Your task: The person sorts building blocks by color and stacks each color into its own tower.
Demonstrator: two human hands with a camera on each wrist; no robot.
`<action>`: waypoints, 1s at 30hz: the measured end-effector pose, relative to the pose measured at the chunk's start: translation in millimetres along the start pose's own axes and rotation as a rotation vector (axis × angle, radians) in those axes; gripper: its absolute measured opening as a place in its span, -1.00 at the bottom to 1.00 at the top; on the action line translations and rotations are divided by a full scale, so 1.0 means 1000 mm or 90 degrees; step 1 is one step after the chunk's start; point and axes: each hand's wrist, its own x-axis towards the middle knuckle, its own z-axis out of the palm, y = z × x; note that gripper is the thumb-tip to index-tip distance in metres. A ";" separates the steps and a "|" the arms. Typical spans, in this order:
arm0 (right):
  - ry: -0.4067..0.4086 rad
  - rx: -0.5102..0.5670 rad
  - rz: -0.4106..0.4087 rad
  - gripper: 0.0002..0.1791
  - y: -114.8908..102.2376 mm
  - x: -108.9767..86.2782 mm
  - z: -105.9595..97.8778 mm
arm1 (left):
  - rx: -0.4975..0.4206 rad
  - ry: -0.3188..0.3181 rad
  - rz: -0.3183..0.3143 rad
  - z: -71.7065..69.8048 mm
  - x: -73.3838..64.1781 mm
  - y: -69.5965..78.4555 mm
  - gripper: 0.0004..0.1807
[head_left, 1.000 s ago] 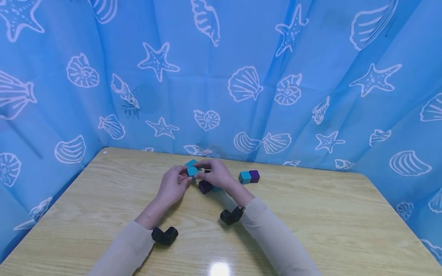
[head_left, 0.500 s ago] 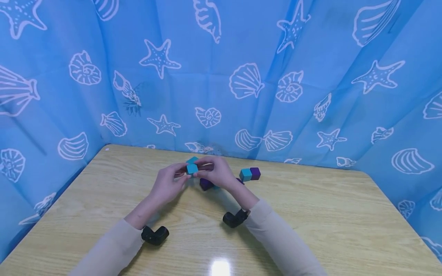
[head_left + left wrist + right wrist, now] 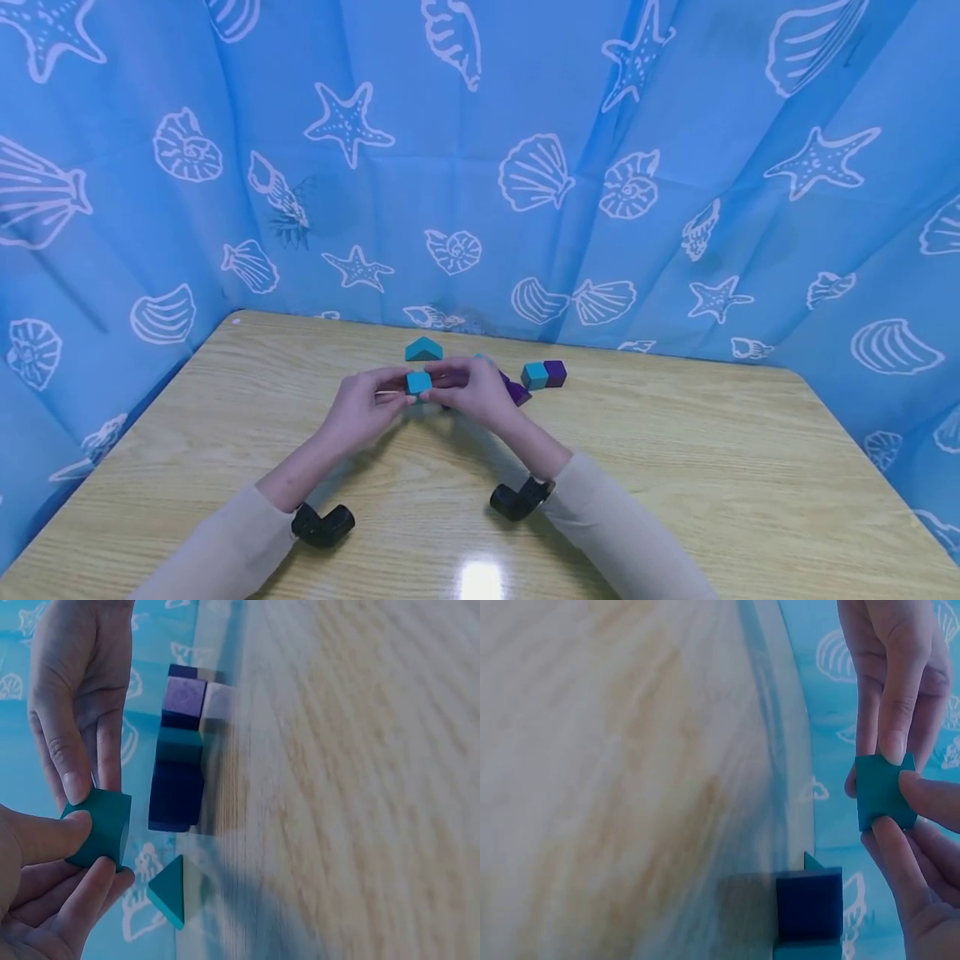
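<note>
A teal cube [image 3: 418,382] is held up between my two hands. My left hand [image 3: 362,410] pinches it from the left; in the left wrist view the left thumb lies across one face. From the other side, the fingertips of my right hand [image 3: 474,390] grip the same cube. Behind the hands, a teal triangular block [image 3: 423,349] stands on the table. A purple pointed block [image 3: 517,391] shows past the right wrist. My right hand hides more blocks in the head view; the left wrist view shows these dark blocks [image 3: 176,796] in a row.
To the right of the hands, another teal cube [image 3: 535,376] and a purple cube [image 3: 555,373] sit side by side. The wooden table [image 3: 697,475] ends at a blue curtain [image 3: 465,192] with shell prints. Black wrist cameras [image 3: 324,525] stick out from both sleeves.
Both hands have come slightly toward the person with the teal cube, keeping their grip. The triangular block behind them, partly covered before, now shows fully.
</note>
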 end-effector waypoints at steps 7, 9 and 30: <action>0.025 0.017 0.011 -0.62 0.009 -0.007 0.007 | 0.006 -0.030 0.000 -0.002 -0.010 0.003 -0.59; 0.032 0.018 0.026 -0.62 0.018 -0.006 0.010 | 0.003 -0.040 -0.001 -0.003 -0.013 0.003 -0.60; 0.039 -0.037 0.073 -0.71 0.035 -0.018 0.032 | -0.079 -0.086 -0.062 0.007 -0.028 -0.011 -0.66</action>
